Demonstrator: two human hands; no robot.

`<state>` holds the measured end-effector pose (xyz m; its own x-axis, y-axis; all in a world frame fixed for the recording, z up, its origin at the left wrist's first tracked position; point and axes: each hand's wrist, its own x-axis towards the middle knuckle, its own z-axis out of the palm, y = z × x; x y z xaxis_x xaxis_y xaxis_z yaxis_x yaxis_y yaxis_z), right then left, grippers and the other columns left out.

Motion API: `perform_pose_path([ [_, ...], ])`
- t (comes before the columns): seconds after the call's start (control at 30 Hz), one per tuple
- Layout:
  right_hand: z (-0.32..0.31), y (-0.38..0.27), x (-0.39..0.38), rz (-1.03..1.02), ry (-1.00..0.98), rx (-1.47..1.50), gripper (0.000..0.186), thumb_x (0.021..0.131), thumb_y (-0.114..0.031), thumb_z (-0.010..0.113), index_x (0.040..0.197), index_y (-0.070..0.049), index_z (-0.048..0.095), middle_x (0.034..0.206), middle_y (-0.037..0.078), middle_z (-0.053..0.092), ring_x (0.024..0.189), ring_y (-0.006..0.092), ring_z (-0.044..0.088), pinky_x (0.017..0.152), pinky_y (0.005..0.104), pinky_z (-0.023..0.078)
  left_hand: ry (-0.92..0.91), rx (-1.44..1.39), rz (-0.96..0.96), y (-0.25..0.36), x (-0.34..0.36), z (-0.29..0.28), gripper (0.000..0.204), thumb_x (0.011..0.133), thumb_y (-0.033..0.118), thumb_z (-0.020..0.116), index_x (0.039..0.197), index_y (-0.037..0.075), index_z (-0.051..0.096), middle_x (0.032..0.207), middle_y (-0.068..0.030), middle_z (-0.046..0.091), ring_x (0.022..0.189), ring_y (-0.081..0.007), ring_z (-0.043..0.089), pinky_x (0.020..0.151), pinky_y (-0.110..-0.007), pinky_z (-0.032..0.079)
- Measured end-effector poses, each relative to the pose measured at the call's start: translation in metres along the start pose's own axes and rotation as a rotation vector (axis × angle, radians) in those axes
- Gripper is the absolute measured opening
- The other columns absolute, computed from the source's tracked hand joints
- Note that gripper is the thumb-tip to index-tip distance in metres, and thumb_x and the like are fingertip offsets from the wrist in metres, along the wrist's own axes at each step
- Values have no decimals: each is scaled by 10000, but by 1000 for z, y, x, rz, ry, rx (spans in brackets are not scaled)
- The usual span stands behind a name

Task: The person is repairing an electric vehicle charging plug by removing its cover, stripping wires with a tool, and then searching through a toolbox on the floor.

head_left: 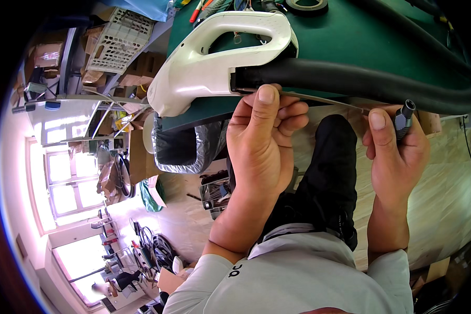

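Note:
A white plastic handle (193,73) with a looped grip lies on the green table mat (329,47). Out of its right end runs a thick black hose (361,81). My left hand (261,120) is closed just below that joint, thumb and fingers pinching one end of a thin, light strip or rod (319,98). This slants to my right hand (395,152), whose thumb presses near its other end. The right fingers also wrap round a dark, pen-thick tool (402,123) with a hollow tip pointing up. Whether strip and tool are joined, I cannot tell.
At the table's far edge lie a roll of black tape (307,6) and several tools. A lined bin (180,167) stands below the table's near left edge, with a toolbox (214,196) on the floor. Shelves with a white crate (121,39) rise at left; a person (118,282) is far off.

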<state>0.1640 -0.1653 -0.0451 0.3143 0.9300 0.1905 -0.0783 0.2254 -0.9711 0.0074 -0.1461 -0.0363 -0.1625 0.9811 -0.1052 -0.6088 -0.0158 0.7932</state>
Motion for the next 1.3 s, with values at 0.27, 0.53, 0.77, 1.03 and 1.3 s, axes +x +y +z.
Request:
perform_pose_path([
  [0.27,8,23,-42,13,-135,54,189,879,-164,609,855,16,556,648,44,539,478,67,458,433,196,345,-143,28,-62,11,-25,-31,195,936,162,550,1015,-16,558,907,-135,650,794,-181,652,705,-285,552],
  [0.53,58,64,-108,182,-593,-125,242,884,-198,623,940,34,580,654,28,539,493,60,452,434,188,346,-31,405,115,23,-99,-146,172,923,133,573,987,-18,623,861,-45,631,743,-85,591,663,-228,497],
  [0.77,100,106,-123,296,-825,-587,253,899,-243,617,967,1,614,622,-21,508,499,33,443,446,166,352,731,522,-34,25,-167,-341,182,952,110,505,1043,-2,614,792,-36,620,673,-74,556,614,-218,470],
  [1.03,110,158,-98,378,-832,-1085,266,915,-287,588,927,-23,610,594,-27,478,474,37,406,420,192,318,1032,1196,-419,-60,-263,-578,352,877,30,487,1205,122,576,992,-203,643,906,-335,641,794,-366,497],
  [1.3,103,209,-68,408,-836,-1336,227,915,-260,580,884,-36,571,570,-18,456,430,43,387,382,192,298,1307,1013,-501,-100,-236,-681,319,849,301,572,999,38,673,874,-154,682,851,-290,661,755,-351,499],
])
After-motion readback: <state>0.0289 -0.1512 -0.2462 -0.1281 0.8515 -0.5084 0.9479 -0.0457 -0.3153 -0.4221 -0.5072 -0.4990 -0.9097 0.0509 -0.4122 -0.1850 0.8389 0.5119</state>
